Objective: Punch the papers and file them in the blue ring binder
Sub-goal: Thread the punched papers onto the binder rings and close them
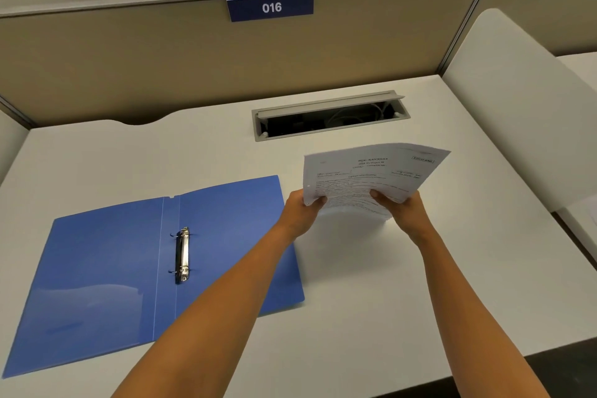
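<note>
Both hands, left hand [302, 208] and right hand [403, 208], gripped the papers [371, 174] above bare desk [371, 284]. At eight o'clock, the blue binder [106, 268] lay open, rings [182, 255] holding nothing.

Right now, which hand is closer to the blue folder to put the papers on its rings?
Probably left. The left hand holds the papers on the edge nearest the folder. The right hand holds the far side.

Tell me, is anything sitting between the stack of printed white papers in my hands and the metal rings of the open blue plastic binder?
Nothing visible does. The printed white papers are held above the desk, right of the open blue plastic binder, whose covers lie bare around the metal rings.
</note>
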The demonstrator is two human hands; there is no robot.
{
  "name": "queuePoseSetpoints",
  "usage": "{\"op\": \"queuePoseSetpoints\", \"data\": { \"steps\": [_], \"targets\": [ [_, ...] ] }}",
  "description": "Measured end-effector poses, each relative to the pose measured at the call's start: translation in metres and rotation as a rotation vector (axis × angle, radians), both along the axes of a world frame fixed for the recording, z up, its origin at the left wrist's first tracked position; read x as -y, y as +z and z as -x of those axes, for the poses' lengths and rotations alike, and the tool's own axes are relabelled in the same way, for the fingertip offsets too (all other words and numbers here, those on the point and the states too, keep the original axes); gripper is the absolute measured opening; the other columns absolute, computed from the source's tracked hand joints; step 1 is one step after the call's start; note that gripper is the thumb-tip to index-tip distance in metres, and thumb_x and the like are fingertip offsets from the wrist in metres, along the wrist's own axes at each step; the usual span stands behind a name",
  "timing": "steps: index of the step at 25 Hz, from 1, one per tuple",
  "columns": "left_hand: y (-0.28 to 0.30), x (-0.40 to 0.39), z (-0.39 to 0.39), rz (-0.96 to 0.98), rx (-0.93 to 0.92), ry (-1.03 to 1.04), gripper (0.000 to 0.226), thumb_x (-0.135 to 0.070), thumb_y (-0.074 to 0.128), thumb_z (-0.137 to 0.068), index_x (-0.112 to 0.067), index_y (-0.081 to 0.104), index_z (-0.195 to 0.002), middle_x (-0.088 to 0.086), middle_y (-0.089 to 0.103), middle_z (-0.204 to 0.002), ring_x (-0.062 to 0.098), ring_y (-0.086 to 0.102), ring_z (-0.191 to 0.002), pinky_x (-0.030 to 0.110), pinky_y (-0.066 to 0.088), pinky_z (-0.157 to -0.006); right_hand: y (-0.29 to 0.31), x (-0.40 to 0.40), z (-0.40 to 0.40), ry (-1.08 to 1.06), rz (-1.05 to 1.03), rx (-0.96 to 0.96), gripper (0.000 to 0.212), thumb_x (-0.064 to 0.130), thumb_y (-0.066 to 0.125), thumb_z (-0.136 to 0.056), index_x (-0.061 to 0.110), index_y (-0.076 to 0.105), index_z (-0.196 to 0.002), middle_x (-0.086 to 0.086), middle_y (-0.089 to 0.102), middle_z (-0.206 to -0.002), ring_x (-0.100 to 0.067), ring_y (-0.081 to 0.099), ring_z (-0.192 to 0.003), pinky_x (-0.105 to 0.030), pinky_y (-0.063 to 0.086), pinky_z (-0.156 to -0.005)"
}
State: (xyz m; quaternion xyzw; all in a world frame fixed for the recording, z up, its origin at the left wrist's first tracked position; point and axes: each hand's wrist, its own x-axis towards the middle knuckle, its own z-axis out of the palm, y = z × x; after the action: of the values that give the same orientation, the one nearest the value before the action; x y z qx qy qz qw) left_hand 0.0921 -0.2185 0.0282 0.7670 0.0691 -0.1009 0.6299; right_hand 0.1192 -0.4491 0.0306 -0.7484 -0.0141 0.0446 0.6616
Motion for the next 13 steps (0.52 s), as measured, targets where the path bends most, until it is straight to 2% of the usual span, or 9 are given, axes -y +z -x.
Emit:
{"op": "queuePoseSetpoints", "data": {
  "steps": [4,9,11,13],
  "targets": [
    [0.007,-0.003,0.0,0.053,-0.044,0.013,0.03,-0.024,0.051,-0.1,-0.014,0.06,-0.128,0.0,0.064,-0.12,0.017,0.059,-0.11,0.029,0.046,-0.093,0.01,-0.002,-0.003,0.027,0.039,-0.021,0.041,0.023,0.069,-0.087,0.017,0.059,-0.126,0.003,0.069,-0.113,-0.012,0.068,-0.1,-0.024,0.058,-0.074],
    [0.011,-0.026,0.002,0.103,-0.174,0.107,0.032,-0.019,0.057,-0.097,-0.009,0.061,-0.127,0.007,0.066,-0.123,0.023,0.064,-0.11,0.037,0.051,-0.096,0.017,-0.023,-0.012,0.093,0.121,-0.101,0.021,0.037,0.062,-0.091,0.028,0.062,-0.11,0.001,0.073,-0.104,-0.02,0.072,-0.09,-0.04,0.06,-0.076],
    [0.009,-0.04,0.01,0.093,-0.198,0.142,0.032,-0.017,0.057,-0.096,-0.009,0.061,-0.127,0.007,0.066,-0.123,0.023,0.064,-0.108,0.036,0.052,-0.094,0.017,-0.041,-0.013,0.131,0.182,-0.087,0.019,0.035,0.06,-0.092,0.023,0.064,-0.106,0.0,0.073,-0.099,-0.021,0.073,-0.087,-0.039,0.06,-0.075],
    [0.006,-0.056,0.018,0.082,-0.205,0.182,0.031,-0.016,0.057,-0.096,-0.01,0.061,-0.127,0.006,0.066,-0.123,0.022,0.064,-0.108,0.033,0.051,-0.091,0.014,-0.061,-0.012,0.15,0.226,-0.082,0.026,0.035,0.059,-0.093,0.016,0.065,-0.108,-0.002,0.073,-0.096,-0.02,0.073,-0.083,-0.035,0.06,-0.072]
  ]
}}
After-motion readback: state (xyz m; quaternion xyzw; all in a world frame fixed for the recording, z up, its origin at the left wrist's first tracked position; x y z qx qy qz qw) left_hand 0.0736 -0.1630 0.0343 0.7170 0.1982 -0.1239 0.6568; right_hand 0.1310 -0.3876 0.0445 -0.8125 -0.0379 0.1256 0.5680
